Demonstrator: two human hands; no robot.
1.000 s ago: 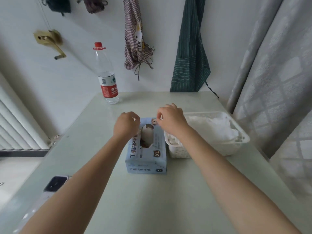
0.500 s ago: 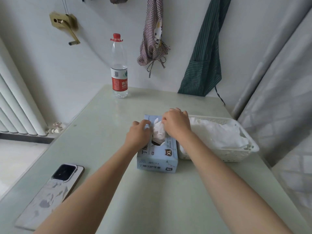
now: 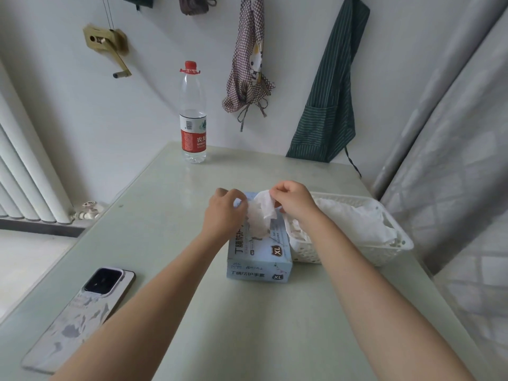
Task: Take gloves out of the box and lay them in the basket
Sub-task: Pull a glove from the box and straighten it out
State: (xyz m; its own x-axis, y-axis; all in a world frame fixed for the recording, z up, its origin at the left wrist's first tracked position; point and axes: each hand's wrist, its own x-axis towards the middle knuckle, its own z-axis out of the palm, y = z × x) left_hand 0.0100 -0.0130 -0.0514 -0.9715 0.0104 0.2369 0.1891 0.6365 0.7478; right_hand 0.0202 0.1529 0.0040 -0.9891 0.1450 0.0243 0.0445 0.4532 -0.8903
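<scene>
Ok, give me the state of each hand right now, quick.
Left hand: resting on the glove box, fingers curled; grip cannot be told.
Right hand: closed, pinching a white glove above the box.

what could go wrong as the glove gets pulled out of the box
1. The glove in the right hand may drag the bunched ones at the opening along, spilling them on the table.
2. The left hand sits at the box top; if it lets go, the light box could lift.
3. The basket already looks full, so a glove may slide off.
</scene>
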